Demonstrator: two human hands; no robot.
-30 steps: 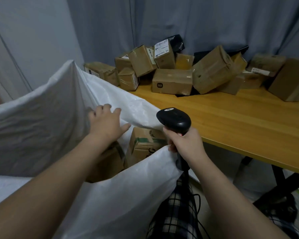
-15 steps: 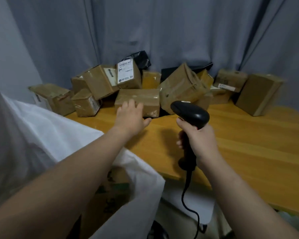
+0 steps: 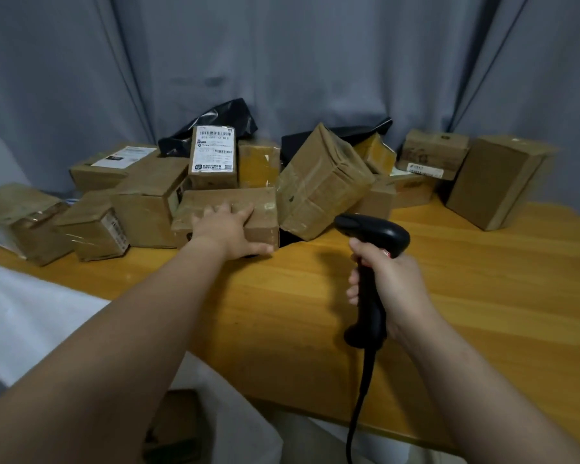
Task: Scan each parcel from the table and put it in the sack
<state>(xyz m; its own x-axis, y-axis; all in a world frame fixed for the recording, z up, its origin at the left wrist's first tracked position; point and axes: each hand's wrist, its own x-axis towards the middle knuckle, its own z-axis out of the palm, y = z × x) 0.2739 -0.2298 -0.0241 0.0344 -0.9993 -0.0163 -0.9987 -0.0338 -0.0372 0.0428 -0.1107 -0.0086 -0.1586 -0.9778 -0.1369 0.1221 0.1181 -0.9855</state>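
Several brown cardboard parcels are piled at the back of the wooden table (image 3: 466, 296). My left hand (image 3: 230, 229) grips a flat brown parcel (image 3: 262, 209) at the front of the pile, fingers over its top and thumb along its lower front edge. My right hand (image 3: 387, 279) holds a black barcode scanner (image 3: 370, 236) by its handle, head pointing left toward that parcel, cord hanging down. The white sack (image 3: 31, 319) lies at the lower left, with a brown parcel (image 3: 178, 426) showing inside its mouth.
A tilted large parcel (image 3: 322, 182) leans just right of the held one. An upright box with a white label (image 3: 213, 155) stands behind it. Black plastic bags (image 3: 221, 120) lie at the back against a grey curtain. A tall box (image 3: 496, 182) stands at the right.
My left hand left the sack's rim, reached across the table and closed on the flat parcel. My right hand carried the scanner up over the table. The view swung from sack to pile.
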